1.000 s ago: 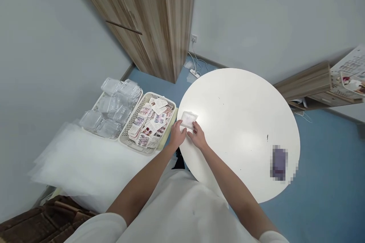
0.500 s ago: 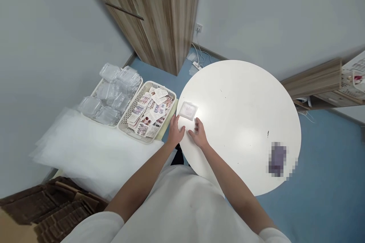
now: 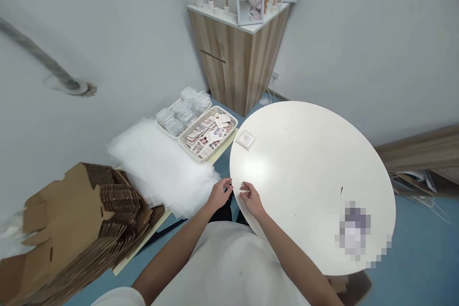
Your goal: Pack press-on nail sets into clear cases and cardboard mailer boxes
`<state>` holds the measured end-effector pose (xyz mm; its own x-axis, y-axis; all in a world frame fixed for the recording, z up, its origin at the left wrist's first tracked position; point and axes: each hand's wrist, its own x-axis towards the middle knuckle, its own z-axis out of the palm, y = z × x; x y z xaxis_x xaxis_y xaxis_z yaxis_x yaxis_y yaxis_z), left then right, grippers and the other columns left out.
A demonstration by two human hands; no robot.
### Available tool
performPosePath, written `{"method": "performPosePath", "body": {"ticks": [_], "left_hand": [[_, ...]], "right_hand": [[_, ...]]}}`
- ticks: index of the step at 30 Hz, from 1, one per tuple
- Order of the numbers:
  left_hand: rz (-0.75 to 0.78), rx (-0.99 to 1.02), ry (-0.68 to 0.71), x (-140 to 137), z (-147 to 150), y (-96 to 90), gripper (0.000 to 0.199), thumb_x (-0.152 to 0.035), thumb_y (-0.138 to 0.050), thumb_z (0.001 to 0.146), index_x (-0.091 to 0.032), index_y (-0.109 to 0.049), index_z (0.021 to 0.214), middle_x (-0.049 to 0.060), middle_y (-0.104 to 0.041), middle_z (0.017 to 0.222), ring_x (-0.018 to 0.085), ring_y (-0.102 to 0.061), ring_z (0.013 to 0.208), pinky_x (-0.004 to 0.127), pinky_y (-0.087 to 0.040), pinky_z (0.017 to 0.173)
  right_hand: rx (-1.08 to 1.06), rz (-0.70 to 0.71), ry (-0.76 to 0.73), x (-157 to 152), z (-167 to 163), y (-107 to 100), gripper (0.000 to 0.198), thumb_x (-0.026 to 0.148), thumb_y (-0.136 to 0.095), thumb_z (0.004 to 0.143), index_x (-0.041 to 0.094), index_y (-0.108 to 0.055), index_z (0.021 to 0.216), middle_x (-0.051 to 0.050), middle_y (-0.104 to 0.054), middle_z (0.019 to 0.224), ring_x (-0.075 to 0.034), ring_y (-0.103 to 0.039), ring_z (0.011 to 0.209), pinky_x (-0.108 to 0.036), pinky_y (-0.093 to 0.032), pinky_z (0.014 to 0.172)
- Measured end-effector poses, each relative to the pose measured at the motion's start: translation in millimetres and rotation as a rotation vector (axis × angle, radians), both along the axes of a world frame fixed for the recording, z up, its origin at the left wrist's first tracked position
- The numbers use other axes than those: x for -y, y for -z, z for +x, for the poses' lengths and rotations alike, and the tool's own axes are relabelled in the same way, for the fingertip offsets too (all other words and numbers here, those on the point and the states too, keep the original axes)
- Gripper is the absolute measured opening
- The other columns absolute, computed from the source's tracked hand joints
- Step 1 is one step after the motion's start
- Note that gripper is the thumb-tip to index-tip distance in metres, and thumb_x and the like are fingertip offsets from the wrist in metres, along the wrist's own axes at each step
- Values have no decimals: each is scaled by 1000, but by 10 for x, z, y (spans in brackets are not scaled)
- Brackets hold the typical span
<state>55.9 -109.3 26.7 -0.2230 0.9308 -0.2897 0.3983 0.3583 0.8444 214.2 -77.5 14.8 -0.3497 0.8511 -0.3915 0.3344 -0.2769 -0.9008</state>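
Near the close left rim of the round white table [image 3: 308, 153], my left hand [image 3: 219, 194] is just off the edge, its thumb and fingers curled apart around nothing. Facing it, over the rim, is my right hand [image 3: 252, 199], also loosely bent with a gap between thumb and fingers. Neither hand touches the small clear square case [image 3: 245, 140], which lies flat farther up the table near its left edge. Something pale seems to be inside the case, too small to make out.
Left of the table stand a white basket [image 3: 234, 126] of printed cards, another basket with clear cases [image 3: 186, 111], a pile of translucent white sheets [image 3: 154, 158] and stacked flattened cardboard boxes [image 3: 82, 220]. A wooden corner cabinet [image 3: 229, 62] rises behind. A blurred-out object [image 3: 355, 229] lies on the table's right.
Both hands have drawn back toward my body, away from the clear case, which stays on the table. The view has tilted up and left, showing the cabinet top and the cardboard.
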Motion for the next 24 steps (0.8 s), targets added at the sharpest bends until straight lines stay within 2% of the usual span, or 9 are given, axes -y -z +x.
{"method": "performPosePath", "body": {"ticks": [5, 8, 12, 15, 18, 21, 24], "left_hand": [[49, -26, -84, 310, -75, -239, 31, -35, -48, 77, -23, -55, 105, 7, -62, 102, 18, -61, 82, 32, -51, 71], [66, -120, -60, 533, -263, -447, 35, -37, -48, 76, -26, -53, 110, 7, -60, 106, 19, -60, 85, 32, -50, 74], [101, -278, -59, 935, -631, -807, 42, -39, -51, 75, -23, -51, 114, 7, -55, 115, 22, -52, 103, 34, -43, 88], [146, -371, -180, 1307, -962, -1113, 46, -41, -49, 76, -23, -47, 118, 6, -51, 119, 22, -48, 109, 34, -39, 92], [170, -496, -311, 1741, -1339, -1348, 47, -43, -45, 79, -24, -44, 121, 6, -50, 121, 22, -48, 109, 33, -39, 91], [103, -617, -438, 2198, -1745, -1393, 49, -47, -43, 78, -23, -45, 121, 8, -52, 118, 24, -48, 108, 35, -39, 90], [-39, -656, -507, 2586, -2099, -1252, 55, -56, -44, 73, -22, -49, 117, 12, -52, 118, 30, -44, 113, 42, -36, 90]], "right_hand": [[-48, 51, -217, 104, -194, -153, 32, 31, -48, 72, 20, -55, 101, -5, -61, 88, -13, -56, 66, -31, -49, 68], [-90, 113, -329, 104, -449, -313, 29, 32, -48, 73, 20, -56, 98, -4, -62, 87, -14, -57, 67, -31, -49, 66], [-102, 198, -533, 150, -881, -574, 28, 32, -48, 73, 20, -56, 97, -4, -63, 88, -14, -58, 68, -30, -48, 64], [-83, 269, -705, 273, -1262, -783, 28, 32, -48, 74, 21, -57, 98, -3, -63, 89, -14, -57, 67, -30, -47, 63], [-59, 415, -823, 476, -1709, -983, 30, 34, -49, 75, 21, -56, 102, -4, -61, 92, -14, -57, 69, -30, -46, 66], [-24, 608, -864, 721, -2191, -1163, 34, 38, -44, 79, 22, -53, 108, -6, -57, 100, -16, -56, 76, -32, -44, 73], [24, 804, -824, 950, -2628, -1279, 38, 39, -35, 84, 22, -50, 115, -8, -52, 105, -20, -51, 92, -35, -40, 83]]}}
